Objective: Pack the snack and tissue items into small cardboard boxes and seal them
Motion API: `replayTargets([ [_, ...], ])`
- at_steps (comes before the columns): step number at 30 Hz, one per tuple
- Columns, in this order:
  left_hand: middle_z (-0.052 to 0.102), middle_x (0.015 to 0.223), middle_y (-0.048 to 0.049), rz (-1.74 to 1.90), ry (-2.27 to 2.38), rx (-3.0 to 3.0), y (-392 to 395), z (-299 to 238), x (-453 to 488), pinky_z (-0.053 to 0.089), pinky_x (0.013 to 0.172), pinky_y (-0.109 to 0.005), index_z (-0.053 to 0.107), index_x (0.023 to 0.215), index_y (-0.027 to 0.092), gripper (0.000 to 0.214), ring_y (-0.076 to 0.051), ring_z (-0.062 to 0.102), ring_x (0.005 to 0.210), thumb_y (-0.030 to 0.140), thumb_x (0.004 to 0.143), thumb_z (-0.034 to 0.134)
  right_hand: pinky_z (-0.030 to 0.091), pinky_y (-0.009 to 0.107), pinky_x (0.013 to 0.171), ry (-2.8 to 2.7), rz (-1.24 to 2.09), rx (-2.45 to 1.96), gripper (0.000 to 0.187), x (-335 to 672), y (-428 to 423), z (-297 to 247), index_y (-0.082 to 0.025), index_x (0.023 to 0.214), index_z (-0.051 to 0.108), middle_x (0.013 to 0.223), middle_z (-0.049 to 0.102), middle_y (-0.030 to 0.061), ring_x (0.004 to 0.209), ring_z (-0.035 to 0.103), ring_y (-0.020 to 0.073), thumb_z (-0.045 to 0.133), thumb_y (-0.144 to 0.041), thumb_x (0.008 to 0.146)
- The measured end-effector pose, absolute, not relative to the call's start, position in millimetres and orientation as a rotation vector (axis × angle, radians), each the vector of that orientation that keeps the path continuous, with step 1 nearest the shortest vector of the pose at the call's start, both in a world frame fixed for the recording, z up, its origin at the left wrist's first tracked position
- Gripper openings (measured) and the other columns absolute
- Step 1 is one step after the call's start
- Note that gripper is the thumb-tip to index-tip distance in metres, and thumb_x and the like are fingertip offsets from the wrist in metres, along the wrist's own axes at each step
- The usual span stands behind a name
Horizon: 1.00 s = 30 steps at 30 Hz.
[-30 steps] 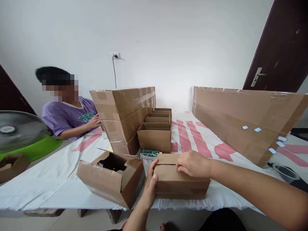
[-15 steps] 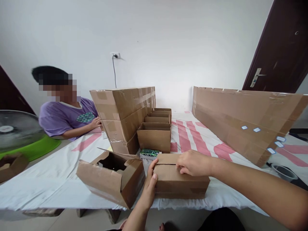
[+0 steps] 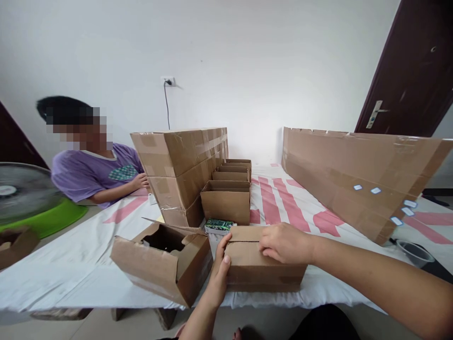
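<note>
A closed-up cardboard box [image 3: 264,277] lies in front of me at the table's near edge, with a thin gap between its top flaps. My left hand [image 3: 220,269] grips its left end, thumb on the near side. On top, my right hand [image 3: 281,243] rests with curled fingers at the flap seam; whatever its fingertips hold is hidden. Left of this box stands an open cardboard box [image 3: 145,264], its flaps raised and its inside dark. A small pack with a green printed top [image 3: 218,225] sits just behind, between the two boxes.
Taped cartons [image 3: 184,165] are stacked at the back left, beside a row of open boxes [image 3: 225,205]. A long cardboard panel [image 3: 354,179] stands on the right, near a clear plastic bowl [image 3: 414,251]. A person in purple [image 3: 95,174] sits at the left by a fan [image 3: 24,193].
The view has shifted very slightly. Both my hands keep the same places on the box, and nothing else has clearly moved.
</note>
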<state>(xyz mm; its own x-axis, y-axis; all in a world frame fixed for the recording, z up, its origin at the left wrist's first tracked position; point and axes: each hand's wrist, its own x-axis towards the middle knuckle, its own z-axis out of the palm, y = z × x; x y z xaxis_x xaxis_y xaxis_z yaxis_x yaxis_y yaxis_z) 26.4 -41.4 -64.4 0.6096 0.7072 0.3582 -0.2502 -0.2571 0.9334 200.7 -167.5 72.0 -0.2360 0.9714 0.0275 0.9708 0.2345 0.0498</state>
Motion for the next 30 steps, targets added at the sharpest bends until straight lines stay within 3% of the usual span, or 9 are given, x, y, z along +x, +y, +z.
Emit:
replayTargets([
  [6,0.040,0.147,-0.0101,0.979,0.393,1.581,-41.0,-64.8,27.9,0.021,0.114,-0.047,0.044,0.135,0.021,0.063,-0.032,0.029,0.139,0.061,0.086,0.041,0.036,0.028,0.056,2.384,0.357,1.856,0.019,194.9,-161.7,55.7,-0.016,0.088,0.063,0.087,0.066,0.0089,0.075,0.057,0.0198,0.045,-0.013,0.087],
  [10,0.042,0.146,-0.0103,1.025,0.397,1.575,-44.5,-63.8,27.8,0.021,0.114,-0.047,0.044,0.134,0.021,0.062,-0.032,0.030,0.139,0.060,0.086,0.040,0.040,0.030,0.063,2.300,0.325,2.238,0.014,207.1,-155.0,57.4,-0.013,0.090,0.061,0.090,0.065,0.0103,0.076,0.058,0.0198,0.047,-0.016,0.087],
  [14,0.043,0.145,-0.0107,1.019,0.393,1.588,-45.4,-63.7,27.4,0.021,0.114,-0.047,0.044,0.134,0.021,0.062,-0.032,0.028,0.140,0.060,0.086,0.041,0.042,0.026,0.068,2.434,0.151,2.548,0.015,220.4,-163.1,66.7,-0.016,0.087,0.060,0.086,0.065,0.0049,0.077,0.059,0.0154,0.045,-0.012,0.088],
  [17,0.043,0.145,-0.0102,1.020,0.390,1.573,-44.7,-64.6,29.1,0.022,0.114,-0.046,0.044,0.134,0.021,0.062,-0.032,0.029,0.139,0.060,0.086,0.041,0.042,0.027,0.073,2.677,0.127,2.158,0.013,217.2,-173.3,67.7,-0.019,0.092,0.064,0.091,0.067,0.0042,0.084,0.058,0.0164,0.051,-0.017,0.089],
  [22,0.044,0.144,-0.0101,1.040,0.416,1.551,-42.5,-67.2,32.0,0.022,0.113,-0.047,0.045,0.133,0.021,0.061,-0.033,0.032,0.137,0.059,0.086,0.041,0.037,0.032,0.064,2.563,0.600,1.702,0.024,202.4,-171.3,53.2,-0.016,0.080,0.063,0.080,0.064,0.0074,0.076,0.053,0.0193,0.042,-0.014,0.092],
  [24,0.043,0.144,-0.0104,1.021,0.407,1.575,-41.6,-67.6,31.1,0.022,0.113,-0.047,0.045,0.133,0.021,0.062,-0.033,0.032,0.137,0.060,0.086,0.041,0.037,0.032,0.063,2.570,0.687,1.643,0.020,201.8,-165.0,49.0,-0.015,0.078,0.061,0.078,0.063,0.0075,0.074,0.052,0.0198,0.044,-0.013,0.089],
  [27,0.042,0.145,-0.0100,0.988,0.396,1.607,-41.9,-67.3,27.9,0.022,0.113,-0.048,0.044,0.134,0.022,0.063,-0.033,0.030,0.138,0.061,0.086,0.040,0.039,0.033,0.063,2.606,0.762,1.804,0.011,210.0,-156.0,50.6,-0.014,0.080,0.059,0.081,0.062,0.0095,0.075,0.052,0.0212,0.049,-0.015,0.083],
  [30,0.042,0.146,-0.0091,1.006,0.408,1.612,-42.8,-67.1,25.1,0.022,0.114,-0.047,0.044,0.134,0.022,0.061,-0.032,0.029,0.139,0.060,0.087,0.039,0.042,0.031,0.066,2.642,0.773,2.233,0.012,224.1,-154.2,60.7,-0.015,0.081,0.056,0.081,0.060,0.0087,0.074,0.053,0.0194,0.045,-0.012,0.084],
])
